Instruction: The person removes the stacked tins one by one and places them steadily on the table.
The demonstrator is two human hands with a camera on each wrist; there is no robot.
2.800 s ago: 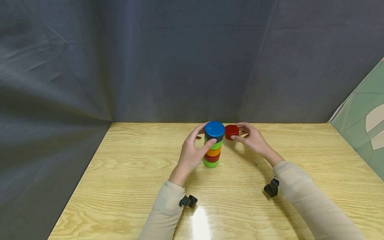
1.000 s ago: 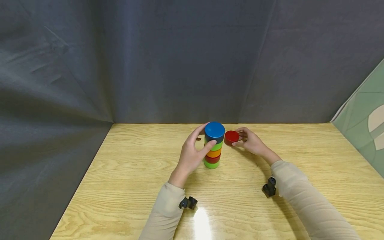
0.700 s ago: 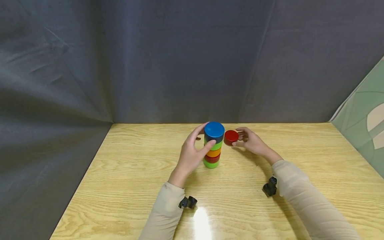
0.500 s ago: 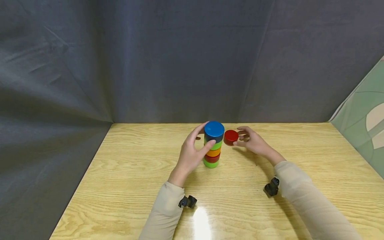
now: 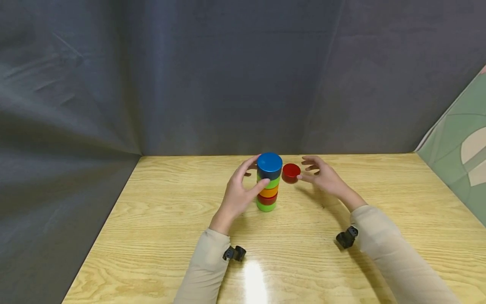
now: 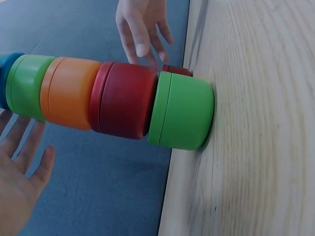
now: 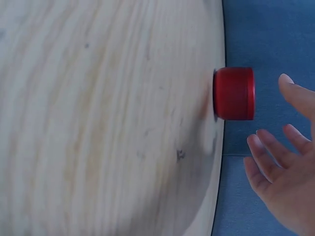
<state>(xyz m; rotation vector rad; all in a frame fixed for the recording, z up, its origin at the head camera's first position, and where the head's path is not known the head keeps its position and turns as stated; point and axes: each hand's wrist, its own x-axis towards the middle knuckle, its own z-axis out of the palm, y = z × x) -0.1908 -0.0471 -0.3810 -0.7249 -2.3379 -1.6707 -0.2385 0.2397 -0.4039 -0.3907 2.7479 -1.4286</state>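
A tower of round stacking blocks [image 5: 268, 192] stands upright on the table, blue on top, then green, orange, red and green. My left hand [image 5: 236, 196] is around its top, thumb in front of the blue block [image 5: 269, 165] and fingers behind. The left wrist view shows the lower fingers [image 6: 29, 142] spread beside the tower; the thumb is out of that view. Just right of the tower, a single red block [image 5: 291, 173] sits on the table. My right hand [image 5: 327, 179] is beside it, fingers loosely extended; the right wrist view shows a gap between them.
The pale wooden table [image 5: 171, 219] ends at a dark grey curtain [image 5: 235, 84] close behind the blocks. A green patterned panel [image 5: 463, 147] stands at the right. Each sleeve carries a small black camera [image 5: 347, 237].
My right hand has set the red block down slightly nearer me, let go of it and drawn back to the right. The left hand keeps its place at the tower's top.
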